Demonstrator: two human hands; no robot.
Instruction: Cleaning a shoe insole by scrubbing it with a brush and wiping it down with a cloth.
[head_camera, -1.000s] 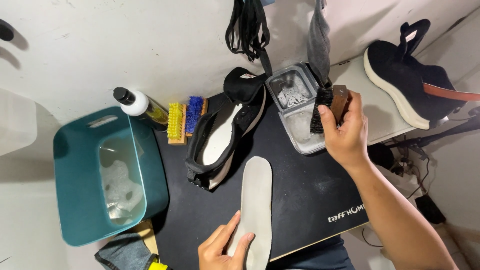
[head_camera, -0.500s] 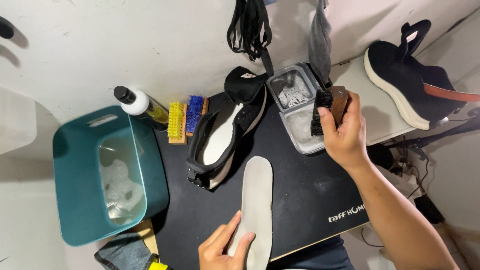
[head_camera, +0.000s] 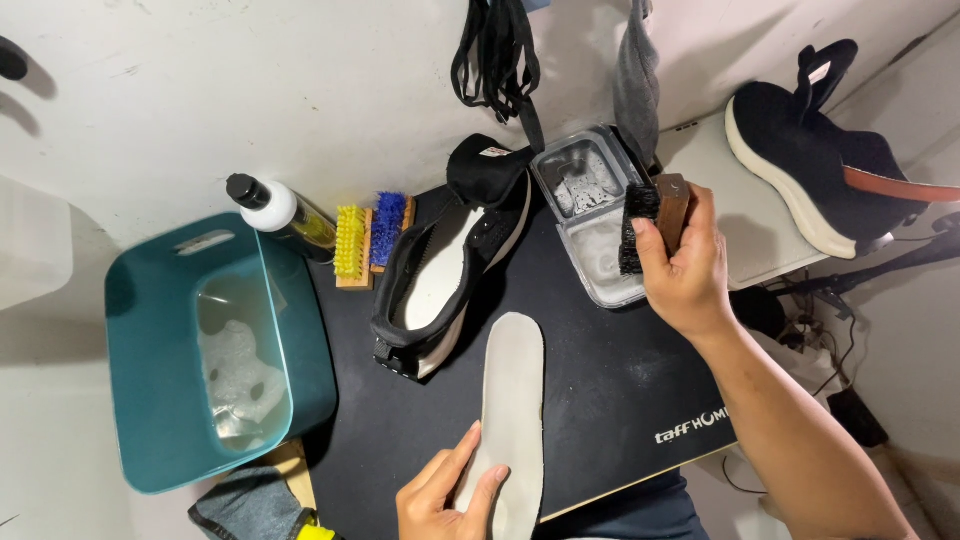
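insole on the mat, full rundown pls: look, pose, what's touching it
The insole is pale grey, long and flat, with rounded ends; it looks like foam or fabric. It lies flat on the black mat, lengthwise toward the person, out of the black shoe just beyond it. The left hand rests its fingers on the near end, which runs out of frame. Its surface looks plain.

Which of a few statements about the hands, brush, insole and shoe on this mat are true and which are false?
1. The right hand holds a dark-bristled brush over the clear tray. True.
2. The left hand rests on the pale insole. True.
3. The insole is inside the black shoe. False: it lies on the black mat beside the shoe.
4. The teal tub is dry. False: it holds foamy water.
5. The yellow brush and blue brush lie side by side. True.
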